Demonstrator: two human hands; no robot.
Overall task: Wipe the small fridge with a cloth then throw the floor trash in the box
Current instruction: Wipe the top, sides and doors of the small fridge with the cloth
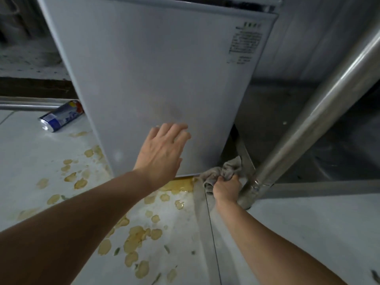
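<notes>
Wiping step's underway: left hand point(162, 153) is lying flat, fingers spread, on the small fridge point(156, 79) door; right hand point(227, 188) is clutching the cloth point(223, 171) by fridge's bottom-right corner. Next, prob. sweeping cloth up the door. Can point(61, 118) is lying on the floor point(298, 233), left of fridge; no box in view.

Two bare forearms in view, no sleeves, cuffs or gloves anywhere along them. No watch, bracelet or ring seen. Left hand point(162, 153) bare, four fingers point(178, 130) showing long and slim, thumb hidden. Right hand point(227, 189) bare too, knuckles up, fingers mostly hidden from this angle. Nails too small to tell. No tattoos, plasters or other markings noticed on either arm.
</notes>
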